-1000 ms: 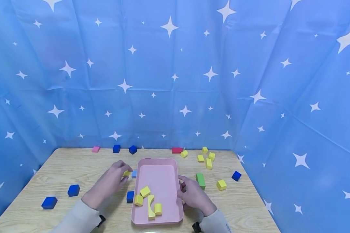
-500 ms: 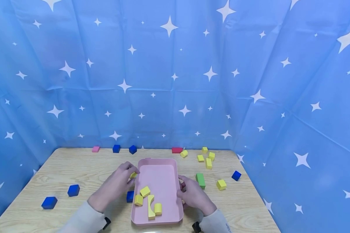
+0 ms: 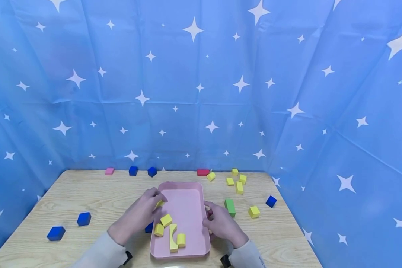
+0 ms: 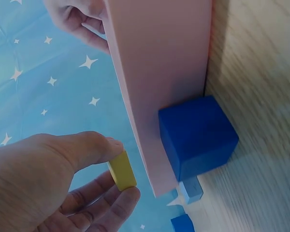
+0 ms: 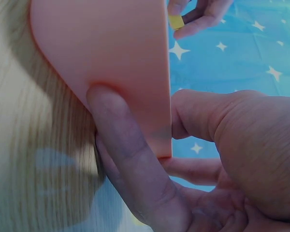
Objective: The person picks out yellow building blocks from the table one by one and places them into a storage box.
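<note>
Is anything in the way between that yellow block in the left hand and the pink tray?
Nothing visible. The left hand holds the yellow block above the rim of the pink tray; the four yellow pieces inside lie nearer the person.

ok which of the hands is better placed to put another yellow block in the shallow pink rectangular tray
Probably the left hand: it pinches a small yellow block up at the left rim of the tray. The right hand grips the tray's right wall and holds no block.

We are seeing a pink tray, yellow block, dark-blue cube, tan wood-grained tabletop and a white-starred blue curtain.
</note>
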Action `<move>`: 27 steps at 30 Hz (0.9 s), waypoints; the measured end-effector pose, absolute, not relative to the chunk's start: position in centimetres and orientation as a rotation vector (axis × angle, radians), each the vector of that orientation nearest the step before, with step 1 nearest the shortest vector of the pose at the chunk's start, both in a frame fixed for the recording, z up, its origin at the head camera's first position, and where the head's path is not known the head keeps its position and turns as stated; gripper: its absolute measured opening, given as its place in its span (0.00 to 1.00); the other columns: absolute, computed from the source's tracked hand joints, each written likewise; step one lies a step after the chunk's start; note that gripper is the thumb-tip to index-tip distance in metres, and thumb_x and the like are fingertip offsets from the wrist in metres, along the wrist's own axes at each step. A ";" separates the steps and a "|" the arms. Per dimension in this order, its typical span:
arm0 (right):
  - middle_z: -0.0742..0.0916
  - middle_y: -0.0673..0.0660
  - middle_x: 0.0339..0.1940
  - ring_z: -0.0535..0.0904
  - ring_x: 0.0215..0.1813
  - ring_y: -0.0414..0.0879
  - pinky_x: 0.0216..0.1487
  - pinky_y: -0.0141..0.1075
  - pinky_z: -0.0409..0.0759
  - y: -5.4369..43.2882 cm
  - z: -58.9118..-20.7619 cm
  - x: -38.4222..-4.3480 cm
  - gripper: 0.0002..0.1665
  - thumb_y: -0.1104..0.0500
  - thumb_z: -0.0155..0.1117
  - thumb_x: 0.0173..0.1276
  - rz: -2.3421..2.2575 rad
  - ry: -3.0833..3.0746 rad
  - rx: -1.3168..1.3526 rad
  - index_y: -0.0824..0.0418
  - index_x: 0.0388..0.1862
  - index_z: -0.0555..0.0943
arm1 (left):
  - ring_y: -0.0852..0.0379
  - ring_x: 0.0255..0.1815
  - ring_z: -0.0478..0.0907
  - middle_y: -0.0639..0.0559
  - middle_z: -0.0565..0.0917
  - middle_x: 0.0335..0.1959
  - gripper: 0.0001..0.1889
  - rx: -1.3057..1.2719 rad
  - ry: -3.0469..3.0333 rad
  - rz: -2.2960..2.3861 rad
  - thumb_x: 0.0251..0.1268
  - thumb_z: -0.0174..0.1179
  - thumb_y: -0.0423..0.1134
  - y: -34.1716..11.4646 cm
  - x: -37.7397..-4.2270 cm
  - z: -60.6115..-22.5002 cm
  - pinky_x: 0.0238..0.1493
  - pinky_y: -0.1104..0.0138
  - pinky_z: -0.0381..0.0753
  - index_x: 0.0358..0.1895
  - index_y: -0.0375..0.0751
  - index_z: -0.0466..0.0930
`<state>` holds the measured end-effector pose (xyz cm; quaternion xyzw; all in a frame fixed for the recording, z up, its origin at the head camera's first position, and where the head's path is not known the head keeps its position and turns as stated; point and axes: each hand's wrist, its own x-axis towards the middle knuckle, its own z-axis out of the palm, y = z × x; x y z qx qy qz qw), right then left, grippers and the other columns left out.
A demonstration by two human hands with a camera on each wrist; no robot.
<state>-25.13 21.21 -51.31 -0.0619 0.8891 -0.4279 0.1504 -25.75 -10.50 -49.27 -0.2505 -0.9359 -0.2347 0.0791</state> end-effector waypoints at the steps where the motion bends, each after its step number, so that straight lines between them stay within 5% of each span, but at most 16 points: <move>1: 0.90 0.59 0.50 0.90 0.39 0.47 0.28 0.42 0.95 21.2 -51.3 -25.1 0.46 0.67 0.71 0.79 -1.228 2.553 -0.175 0.62 0.93 0.70 | 0.59 0.45 0.80 0.47 0.88 0.55 0.12 -0.759 -2.804 -0.713 0.76 0.78 0.31 -10.4 -25.8 -49.3 0.43 0.68 0.92 0.59 0.40 0.94; 27: 0.90 0.59 0.49 0.90 0.40 0.49 0.28 0.43 0.96 21.3 -51.5 -25.4 0.46 0.68 0.71 0.77 -1.227 2.547 -0.172 0.61 0.93 0.70 | 0.55 0.49 0.84 0.47 0.87 0.53 0.12 -0.802 -2.830 -0.661 0.74 0.79 0.28 -8.5 -25.8 -50.0 0.46 0.66 0.96 0.56 0.41 0.94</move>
